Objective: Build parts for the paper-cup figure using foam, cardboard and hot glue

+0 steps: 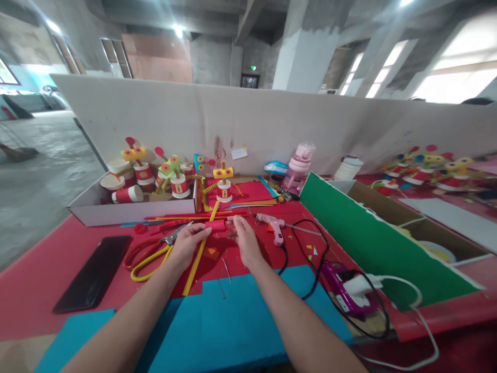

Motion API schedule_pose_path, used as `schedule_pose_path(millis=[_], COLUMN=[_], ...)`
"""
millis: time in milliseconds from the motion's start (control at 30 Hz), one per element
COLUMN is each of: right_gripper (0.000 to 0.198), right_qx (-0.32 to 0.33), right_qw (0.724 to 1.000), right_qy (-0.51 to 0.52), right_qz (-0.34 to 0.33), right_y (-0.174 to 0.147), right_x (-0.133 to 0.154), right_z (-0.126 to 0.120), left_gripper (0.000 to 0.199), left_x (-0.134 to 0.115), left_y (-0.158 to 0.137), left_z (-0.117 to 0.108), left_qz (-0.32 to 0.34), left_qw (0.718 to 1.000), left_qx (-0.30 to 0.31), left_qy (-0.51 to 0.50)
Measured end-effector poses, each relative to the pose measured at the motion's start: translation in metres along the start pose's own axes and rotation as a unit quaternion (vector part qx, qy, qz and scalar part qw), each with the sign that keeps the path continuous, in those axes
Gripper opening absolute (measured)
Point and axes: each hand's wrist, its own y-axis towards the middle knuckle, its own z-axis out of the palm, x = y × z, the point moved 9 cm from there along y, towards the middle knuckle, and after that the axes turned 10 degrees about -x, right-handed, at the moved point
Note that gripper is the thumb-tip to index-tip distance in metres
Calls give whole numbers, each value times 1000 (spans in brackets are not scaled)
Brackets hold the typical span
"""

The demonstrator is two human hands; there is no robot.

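Observation:
My left hand [189,242] pinches the left end of a small red rolled paper tube [215,226] above the table. At the tube's other end is my right hand [244,239], its fingers loosely curled and apart; whether they touch the tube is hard to tell. A long yellow paper strip [198,267] passes beneath the tube. Scissors with red and yellow handles [149,265] lie left of my left hand. To the right of my right hand rests a pink glue gun [275,227]. Tweezers [226,268] lie between my forearms.
A white box [135,213] of paper-cup figures stands at the back left, with one cup figure [224,190] beside it. A black phone [93,272] lies left. Right are a green-sided box [373,248], a purple power strip [345,290] and loose cords. Blue sheets [233,321] cover the front.

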Motion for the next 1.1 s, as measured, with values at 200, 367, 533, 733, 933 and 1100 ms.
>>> schedule_pose_path(millis=[200,367,533,733,933,1100], right_gripper=[49,43,32,32,33,35], right_qx=[104,102,99,110,108,87], right_qw=[992,987,993,994,994,995], right_qy=[61,118,68,22,10,28], right_qz=[20,31,10,-2,-5,35], right_y=[-12,-11,-12,-13,-12,-13], right_x=[-3,4,7,0,-3,-6], right_z=[26,23,22,24,24,23], left_gripper=[25,24,16,20,20,17], left_x=[-4,-23,-58,-62,-61,-61], left_y=[-2,0,-15,-29,-32,-35], left_z=[8,-6,-7,14,17,24], left_qz=[15,119,317,414,463,491], left_qw=[999,987,906,845,799,750], left_qx=[36,-28,-92,-40,-30,-14], left_qy=[-2,102,264,335,383,444])
